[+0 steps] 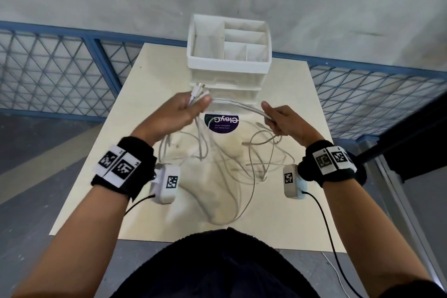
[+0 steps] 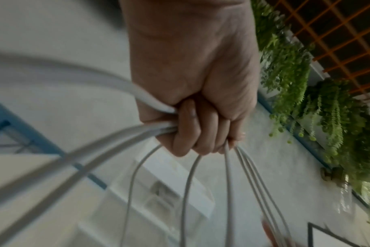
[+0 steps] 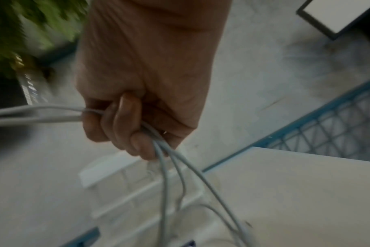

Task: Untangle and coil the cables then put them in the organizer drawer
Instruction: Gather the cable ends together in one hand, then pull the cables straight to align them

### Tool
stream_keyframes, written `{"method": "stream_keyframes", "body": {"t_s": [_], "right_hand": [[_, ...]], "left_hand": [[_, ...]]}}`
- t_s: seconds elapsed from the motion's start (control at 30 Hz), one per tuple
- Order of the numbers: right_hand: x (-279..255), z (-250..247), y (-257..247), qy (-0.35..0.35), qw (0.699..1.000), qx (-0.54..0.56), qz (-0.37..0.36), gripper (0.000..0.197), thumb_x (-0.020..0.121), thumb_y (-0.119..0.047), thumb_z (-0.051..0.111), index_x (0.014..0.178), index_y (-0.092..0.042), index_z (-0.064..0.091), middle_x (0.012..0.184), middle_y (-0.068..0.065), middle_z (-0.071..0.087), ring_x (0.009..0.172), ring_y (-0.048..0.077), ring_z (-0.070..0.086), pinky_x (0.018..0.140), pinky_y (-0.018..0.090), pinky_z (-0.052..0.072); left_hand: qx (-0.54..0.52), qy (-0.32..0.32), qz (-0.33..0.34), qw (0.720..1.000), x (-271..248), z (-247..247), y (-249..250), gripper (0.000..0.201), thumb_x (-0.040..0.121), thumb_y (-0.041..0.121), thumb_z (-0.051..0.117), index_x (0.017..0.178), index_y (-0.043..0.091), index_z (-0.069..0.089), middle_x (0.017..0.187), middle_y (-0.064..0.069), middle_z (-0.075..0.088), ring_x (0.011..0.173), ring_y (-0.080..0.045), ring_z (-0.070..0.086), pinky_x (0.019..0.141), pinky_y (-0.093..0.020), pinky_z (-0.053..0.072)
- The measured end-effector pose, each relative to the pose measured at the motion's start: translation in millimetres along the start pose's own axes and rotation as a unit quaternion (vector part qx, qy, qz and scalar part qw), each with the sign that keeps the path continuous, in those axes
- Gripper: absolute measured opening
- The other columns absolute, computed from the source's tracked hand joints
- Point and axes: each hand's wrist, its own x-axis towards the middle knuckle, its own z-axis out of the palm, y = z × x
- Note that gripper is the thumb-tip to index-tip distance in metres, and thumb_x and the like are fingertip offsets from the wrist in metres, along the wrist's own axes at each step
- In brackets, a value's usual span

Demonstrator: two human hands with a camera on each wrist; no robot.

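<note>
cables (image 1: 232, 109) stretch between both hands above the tabletop (image 1: 302, 201) — untangling looks to be the step in hand, coiling not yet begun. left hand (image 1: 179, 113) has its grip clamped on a bundle of plug ends; right hand (image 1: 283, 121) has its grip closed round several strands, the slack hanging in loose crossed loops onto the tabletop. next move likely calls for drawing one strand free of those loops. white organizer (image 1: 227, 65) stands at the far edge, drawers seemingly closed — that would block stowing. a purple sticker (image 1: 221, 123) lies beneath.
</note>
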Motion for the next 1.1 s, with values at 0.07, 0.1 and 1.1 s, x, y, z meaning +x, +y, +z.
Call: {"method": "stream_keyframes", "body": {"t_s": [0.07,0.1,1.1], "right_hand": [[1,-1,17,0.017,1.0,0.006,0.011,0.056,0.094,-0.054,0.037,0.055,-0.013,0.038,0.05,-0.001,0.033,0.046,0.013,0.027,0.05,0.023,0.026],[1,0,24,0.023,1.0,0.0,0.016,0.057,0.093,-0.056,0.036,0.055,-0.014,0.037,0.053,0.001,0.032,0.049,0.015,0.027,0.053,0.025,0.027],[-59,64,164,0.086,0.964,-0.249,0.023,0.005,0.08,-0.008,0.064,0.083,-0.007,0.06,0.082,0.007,0.054,0.083,0.032,0.058,0.074,0.039,0.048]], "left_hand": [[0.043,0.026,0.002,0.999,-4,-15,1,0.035,0.095,0.037,0.045,0.065,0.02,0.039,0.055,0.006,0.027,0.038,-0.004,0.026,0.039,-0.013,0.022],[0.054,0.037,0.002,0.998,-7,-20,1,0.036,0.095,0.038,0.046,0.065,0.018,0.04,0.055,0.005,0.027,0.038,-0.005,0.027,0.04,-0.013,0.022],[0.3,-0.339,-0.219,0.864,-67,82,-74,0.041,0.093,0.049,0.042,0.063,0.021,0.039,0.082,-0.006,0.057,0.083,-0.026,0.052,0.077,-0.032,0.037]]}}
